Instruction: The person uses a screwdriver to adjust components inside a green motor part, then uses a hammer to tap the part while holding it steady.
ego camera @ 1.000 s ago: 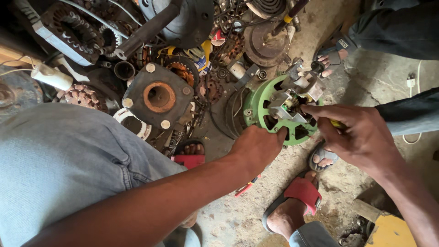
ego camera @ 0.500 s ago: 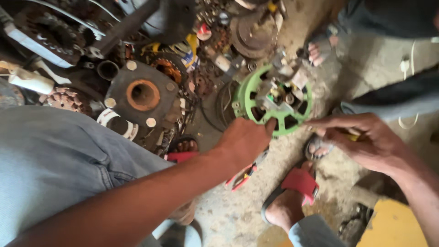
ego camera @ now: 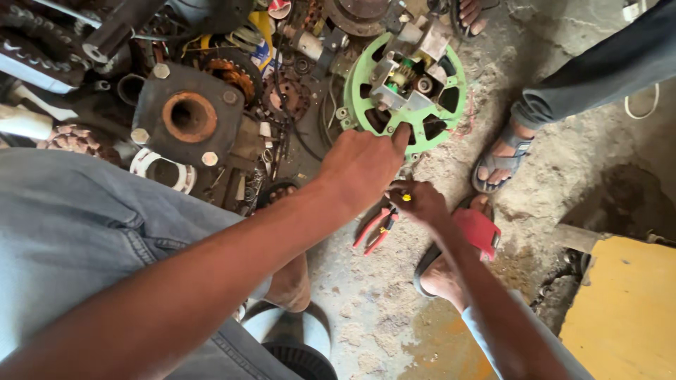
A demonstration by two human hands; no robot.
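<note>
Your left hand (ego camera: 362, 165) rested, fingers loosely curled, on the near rim of the green motor plate (ego camera: 405, 88) lying on the floor. Your right hand (ego camera: 415, 202) pinched a small yellow-handled tool (ego camera: 403, 196). The plate could have slid on the gritty floor (ego camera: 563, 176); red pliers (ego camera: 377, 229) lay underhand.

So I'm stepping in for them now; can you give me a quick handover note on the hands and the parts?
Left hand: fingers rest on the lower rim of the green round frame, which lies flat on the floor.
Right hand: closed on a small yellow-tipped tool, just below the frame.
Red-handled pliers lie on the floor beside the right hand.
The grey fittings in the frame's centre are in place; what is done or left cannot be told.
</note>
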